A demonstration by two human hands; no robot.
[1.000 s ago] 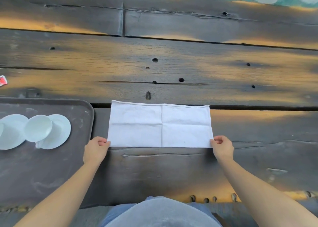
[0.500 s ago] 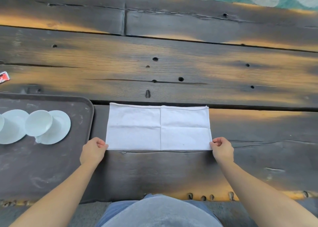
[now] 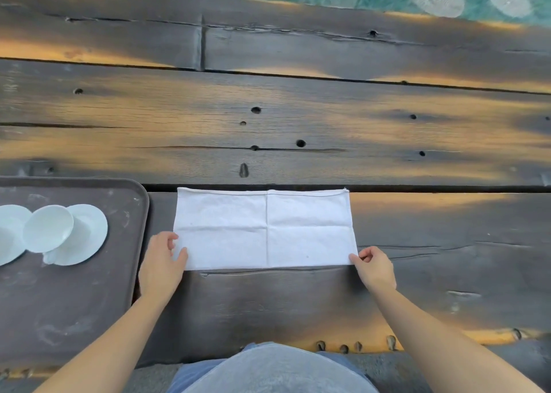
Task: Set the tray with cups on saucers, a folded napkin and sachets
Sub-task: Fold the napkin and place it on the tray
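Cup (image 3: 48,228) sitting on saucer (image 3: 78,235) on tray (image 3: 131,201); left hand (image 3: 162,263), right hand (image 3: 374,269) pinching napkin (image 3: 265,228) near corners, folding unfinished; sachets not showing.

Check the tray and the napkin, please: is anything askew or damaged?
The cup on the tray seems tipped toward the camera on its saucer. The napkin lies flat and straight on the table; no damage visible.
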